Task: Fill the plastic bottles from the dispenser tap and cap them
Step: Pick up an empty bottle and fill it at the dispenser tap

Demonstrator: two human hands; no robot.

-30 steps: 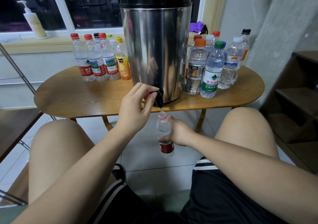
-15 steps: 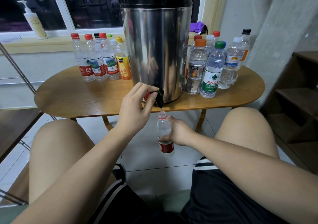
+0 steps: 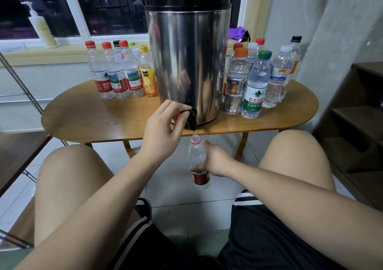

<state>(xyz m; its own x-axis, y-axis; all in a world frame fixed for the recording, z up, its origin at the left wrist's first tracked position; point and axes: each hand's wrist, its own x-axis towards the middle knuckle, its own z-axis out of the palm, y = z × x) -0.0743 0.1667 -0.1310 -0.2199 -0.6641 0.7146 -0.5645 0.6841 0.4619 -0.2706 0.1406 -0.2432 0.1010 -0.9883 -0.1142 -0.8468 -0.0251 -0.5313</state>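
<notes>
A tall steel dispenser [image 3: 186,62] with a black lid stands on the oval wooden table [image 3: 93,120]. Its black tap [image 3: 191,118] juts over the table's front edge. My left hand [image 3: 163,130] pinches the tap lever with curled fingers, and something red shows under the palm. Right below the spout I hold a clear, uncapped bottle with a red label [image 3: 198,161]; my right hand [image 3: 213,159] grips its middle from the right. A thin stream runs from the spout into its neck.
Several capped bottles [image 3: 116,76] stand left of the dispenser, and several more [image 3: 255,83] stand to its right. A pump bottle [image 3: 42,29] sits on the window sill. My bare knees flank the bottle. Dark shelves [image 3: 356,114] stand at the right.
</notes>
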